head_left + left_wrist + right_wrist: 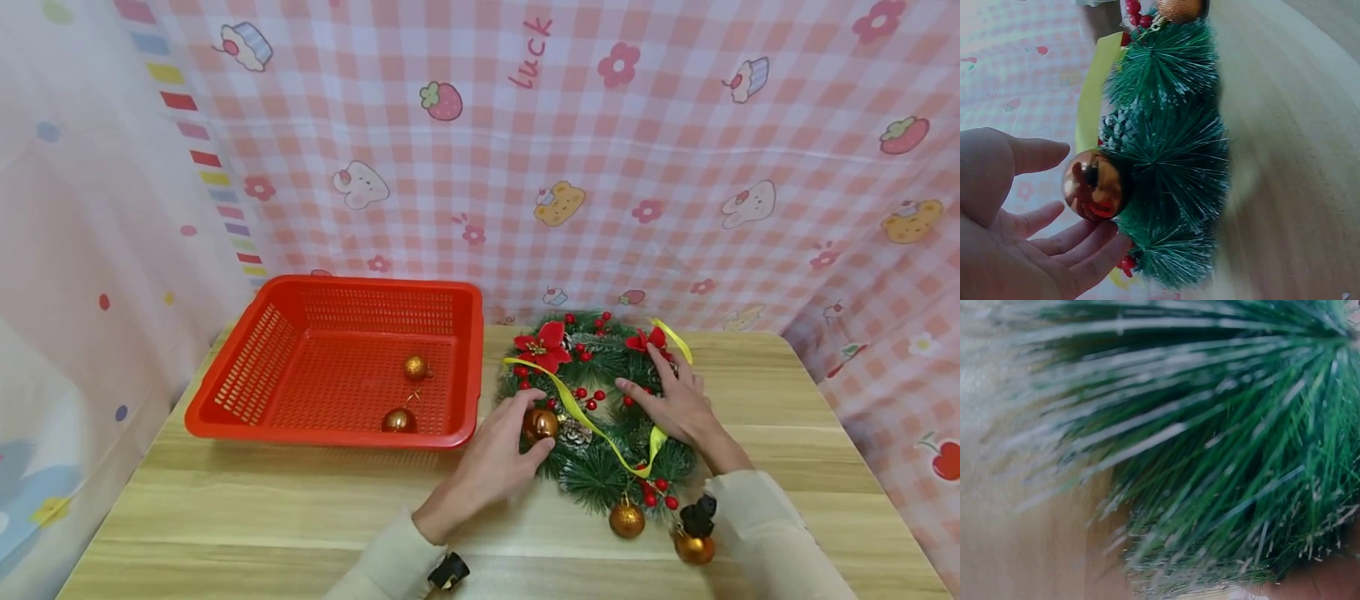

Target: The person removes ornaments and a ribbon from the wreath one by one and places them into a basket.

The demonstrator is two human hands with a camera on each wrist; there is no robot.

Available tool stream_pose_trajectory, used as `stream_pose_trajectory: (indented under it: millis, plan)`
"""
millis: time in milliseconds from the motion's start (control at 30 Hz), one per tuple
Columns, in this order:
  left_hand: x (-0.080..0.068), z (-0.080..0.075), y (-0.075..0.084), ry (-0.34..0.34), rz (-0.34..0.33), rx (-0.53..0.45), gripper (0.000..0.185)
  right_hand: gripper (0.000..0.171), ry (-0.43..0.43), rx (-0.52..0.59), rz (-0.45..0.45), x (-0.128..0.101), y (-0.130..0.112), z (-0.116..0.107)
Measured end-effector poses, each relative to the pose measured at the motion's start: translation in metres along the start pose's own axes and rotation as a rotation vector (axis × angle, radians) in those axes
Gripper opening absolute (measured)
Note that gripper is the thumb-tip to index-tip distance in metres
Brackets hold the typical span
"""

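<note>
A green Christmas wreath lies on the table, trimmed with red flowers, red berries, pine cones and a yellow ribbon. At its left side is a shiny copper bauble. My left hand is spread around this bauble; in the left wrist view the thumb stands apart from it and fingertips are right at its underside. My right hand rests on the wreath's right side, index finger at a red flower and thumb toward the middle. Pine needles fill most of the right wrist view.
A red plastic basket stands left of the wreath, with a glittery gold bauble and a shiny copper bauble inside. Two more baubles, one glittery and one shiny, lie at the wreath's front. A checked curtain hangs behind.
</note>
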State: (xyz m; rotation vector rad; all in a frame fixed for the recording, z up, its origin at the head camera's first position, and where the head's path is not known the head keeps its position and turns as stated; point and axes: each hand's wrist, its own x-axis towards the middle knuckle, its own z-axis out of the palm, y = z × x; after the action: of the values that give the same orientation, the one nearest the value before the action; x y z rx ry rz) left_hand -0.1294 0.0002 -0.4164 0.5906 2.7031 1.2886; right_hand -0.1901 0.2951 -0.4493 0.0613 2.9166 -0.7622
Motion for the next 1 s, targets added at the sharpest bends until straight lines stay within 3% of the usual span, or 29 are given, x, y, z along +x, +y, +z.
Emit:
stream_pose_trajectory:
  millis: [267,1000]
  plan:
    - [0.001,0.0051,-0.0037,0.038,-0.007,0.041,0.057,0.096,0.0,-0.002,0.001,-0.0002,-0.0013,0.0001]
    - [0.0025,0.0072,-0.0021,0.071,0.019,0.018,0.055,0.095,0.016,-0.003,-0.002,0.0006,-0.0011,0.0014]
